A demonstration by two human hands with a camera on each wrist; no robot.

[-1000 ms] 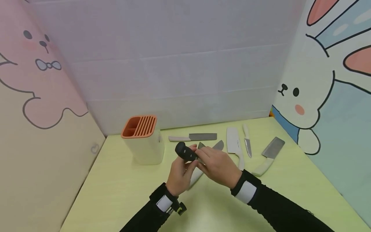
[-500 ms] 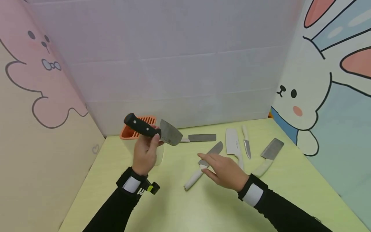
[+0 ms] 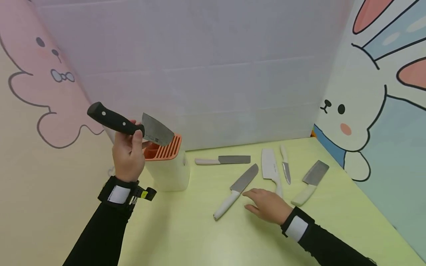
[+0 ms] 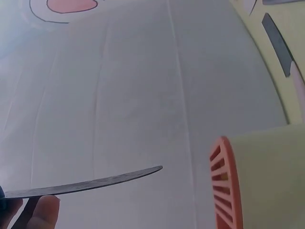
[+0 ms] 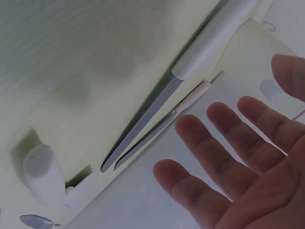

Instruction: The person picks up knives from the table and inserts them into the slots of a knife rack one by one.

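Over the green table (image 3: pixel 186 229), left hand (image 3: pixel 128 155) grips black-handled cleaver (image 3: pixel 129 127).

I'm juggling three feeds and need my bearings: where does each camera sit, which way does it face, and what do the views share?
Head: worn on the head, looking forward and down at the table; both sleeved arms show, the left hand gripping the black-handled cleaver, the right hand spread low by the white-handled knives.
Left wrist: looks past a fingertip along the cleaver's blade toward the knife block.
Right wrist: looks past open fingers at a white-handled knife.
Shared: head and left wrist both show cleaver and block.
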